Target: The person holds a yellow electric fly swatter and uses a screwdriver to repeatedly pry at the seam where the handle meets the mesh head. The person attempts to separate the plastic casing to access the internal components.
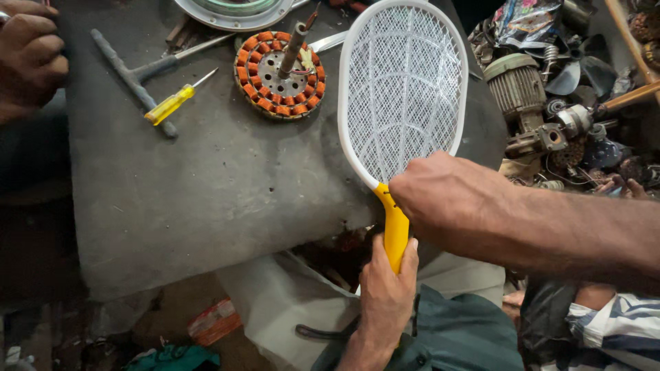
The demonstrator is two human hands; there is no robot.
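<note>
An electric swatter racket (402,89) with a white frame, a mesh face and a yellow handle (395,230) lies tilted over the right edge of a grey slab (206,185). My left hand (386,292) comes up from below and grips the lower end of the yellow handle. Reaching in from the right, my right hand (447,203) has its fingers curled over the neck where handle meets frame. What the fingertips touch is hidden.
A motor stator (280,75) with orange copper windings and a shaft, a yellow-handled screwdriver (172,103) and a grey T-handle tool (134,79) lie on the slab. Another person's hand (27,58) rests at its top left. Old motors and scrap parts (550,103) are piled at right.
</note>
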